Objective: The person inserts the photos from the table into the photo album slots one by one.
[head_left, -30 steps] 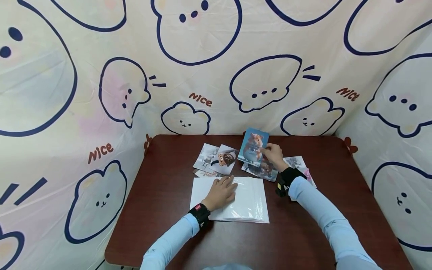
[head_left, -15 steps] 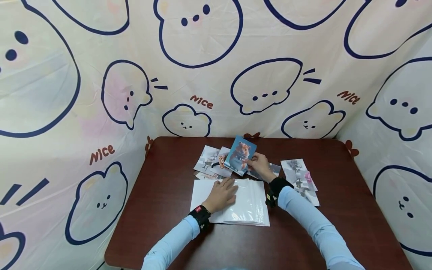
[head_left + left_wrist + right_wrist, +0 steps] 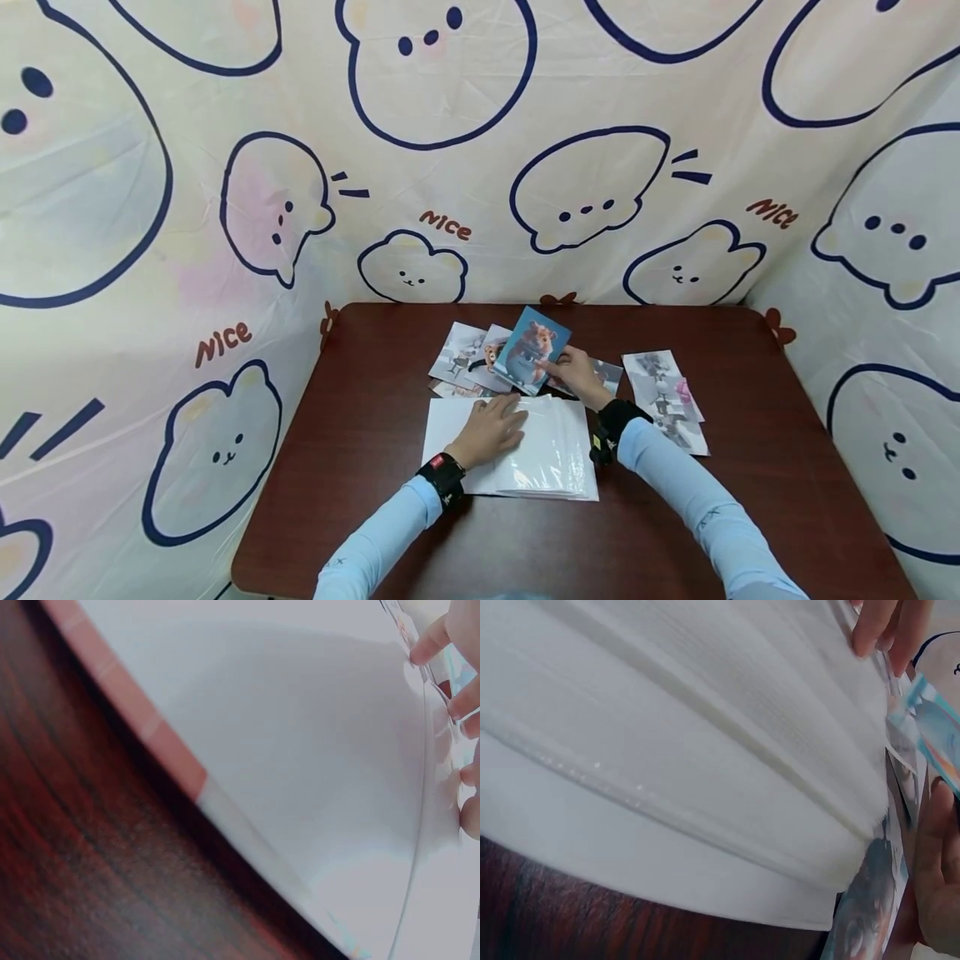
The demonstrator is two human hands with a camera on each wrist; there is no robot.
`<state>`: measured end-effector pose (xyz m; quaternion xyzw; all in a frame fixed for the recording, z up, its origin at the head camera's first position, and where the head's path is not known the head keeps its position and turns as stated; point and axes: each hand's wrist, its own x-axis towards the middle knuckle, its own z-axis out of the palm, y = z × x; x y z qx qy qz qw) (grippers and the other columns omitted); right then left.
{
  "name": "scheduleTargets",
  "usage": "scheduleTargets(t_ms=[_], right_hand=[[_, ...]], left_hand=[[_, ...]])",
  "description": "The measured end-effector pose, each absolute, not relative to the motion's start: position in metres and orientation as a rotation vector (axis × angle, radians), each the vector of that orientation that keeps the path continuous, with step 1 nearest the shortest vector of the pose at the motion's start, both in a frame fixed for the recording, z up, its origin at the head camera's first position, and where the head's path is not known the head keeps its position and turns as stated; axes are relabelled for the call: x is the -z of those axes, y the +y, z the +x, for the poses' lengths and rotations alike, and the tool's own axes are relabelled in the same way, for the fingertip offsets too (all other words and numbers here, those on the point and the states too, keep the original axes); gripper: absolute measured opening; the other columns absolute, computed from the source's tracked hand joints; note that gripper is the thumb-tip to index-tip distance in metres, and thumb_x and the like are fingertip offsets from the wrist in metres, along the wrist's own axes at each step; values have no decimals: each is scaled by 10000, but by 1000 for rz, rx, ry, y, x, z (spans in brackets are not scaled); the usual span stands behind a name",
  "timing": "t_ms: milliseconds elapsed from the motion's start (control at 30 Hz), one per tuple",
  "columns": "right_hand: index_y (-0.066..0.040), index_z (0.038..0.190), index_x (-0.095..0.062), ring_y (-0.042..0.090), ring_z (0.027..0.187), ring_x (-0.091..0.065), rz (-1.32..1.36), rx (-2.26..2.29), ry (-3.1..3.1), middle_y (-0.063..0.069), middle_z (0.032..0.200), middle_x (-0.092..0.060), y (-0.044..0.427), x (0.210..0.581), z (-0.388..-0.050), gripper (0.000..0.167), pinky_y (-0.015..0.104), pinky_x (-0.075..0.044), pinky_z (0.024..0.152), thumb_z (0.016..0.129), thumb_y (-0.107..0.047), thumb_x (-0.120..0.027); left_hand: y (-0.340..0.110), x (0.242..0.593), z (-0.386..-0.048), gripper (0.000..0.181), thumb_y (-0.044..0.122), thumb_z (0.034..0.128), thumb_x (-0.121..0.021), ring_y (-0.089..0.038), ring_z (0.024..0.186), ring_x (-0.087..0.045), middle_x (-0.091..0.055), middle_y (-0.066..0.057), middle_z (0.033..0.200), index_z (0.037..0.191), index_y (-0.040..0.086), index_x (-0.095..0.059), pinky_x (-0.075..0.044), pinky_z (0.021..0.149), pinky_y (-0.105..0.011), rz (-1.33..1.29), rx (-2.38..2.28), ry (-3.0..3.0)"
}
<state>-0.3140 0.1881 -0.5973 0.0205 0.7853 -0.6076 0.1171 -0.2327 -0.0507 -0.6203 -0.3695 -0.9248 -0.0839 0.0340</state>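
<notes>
A white booklet with clear plastic sleeves (image 3: 558, 458) lies spread on the table; it looks like a photo album. My left hand (image 3: 489, 432) rests on it, fingers extended toward its far edge. Those fingers (image 3: 431, 641) touch the white page in the left wrist view. Beyond the album, my right hand (image 3: 581, 379) pinches a blue picture card (image 3: 531, 350) showing a furry animal, by its right edge. In the right wrist view, the card (image 3: 939, 731) appears beside the right hand (image 3: 941, 877). The card partly covers other cards.
Several picture cards (image 3: 453, 350) overlap behind the album at left. Another card (image 3: 606, 375) lies partly under the right hand. More cards (image 3: 660, 387) overlap at right. The brown table (image 3: 780, 467) meets a printed cloth backdrop (image 3: 487, 183) at its far edge.
My right hand has carried the blue card left and tilted it, over the left-hand cards, uncovering the cards at right. It moves little in the last half second. The left hand stays put.
</notes>
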Motion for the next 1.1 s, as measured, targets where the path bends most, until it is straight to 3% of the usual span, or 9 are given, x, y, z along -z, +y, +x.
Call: scheduleTargets(t_ms=[100,300,500,633,800,967,1100], right_hand=[[33,1445,-496,171,786,-682,23,1771,2256,182,1088,-704,190,599,-311,487,273,-596,690,1021,-137,-665],[56,1408,-538,193,770,-655,-29,1718,2308,178,1032,-720,197,602,-312,430,277,-565,668,1024,-103,-649],[79,1338,-556,324,636,-618,-275,1529,2408,238,749,-623,202,598,-318,373,308,-499,565,1008,-62,-658],[50,1178,-624,302,540,-557,-399,1350,2515,124,589,-510,202,590,-322,241,288,-418,507,985,-78,-693],[24,1071,-673,137,545,-464,-497,1201,2612,-4,599,-465,198,579,-330,165,259,-366,547,957,-81,-729],[42,1108,-672,107,590,-497,-532,1131,2624,14,668,-551,196,573,-336,203,257,-389,579,948,-68,-733],[52,1179,-649,139,593,-522,-524,1129,2560,34,664,-555,196,570,-337,247,264,-406,592,970,-67,-705]], left_hand=[[-51,619,-233,427,380,1061,-580,-249,1450,-437,-437,-111,1610,1442,191,-616,-470,1008,-444,-1139,271,-2845],[-53,622,-234,445,387,1065,-573,-263,1443,-443,-440,-123,1606,1455,177,-602,-467,1004,-466,-1161,297,-2827],[-54,627,-235,472,392,1068,-565,-251,1472,-416,-426,-104,1616,1493,185,-560,-452,1009,-469,-1157,309,-2829],[-54,626,-234,471,394,1064,-574,-251,1482,-408,-433,-109,1609,1483,180,-563,-456,1001,-469,-1164,325,-2813],[-54,625,-233,471,396,1058,-584,-254,1484,-406,-426,-114,1613,1473,173,-569,-458,1004,-468,-1157,334,-2814],[-53,623,-233,479,399,1059,-581,-254,1488,-406,-402,-110,1633,1489,190,-552,-442,1027,-467,-1135,375,-2854],[-52,619,-238,526,378,1017,-666,-308,1445,-444,-430,-146,1601,1493,192,-547,-426,1024,-502,-1090,550,-2922]])
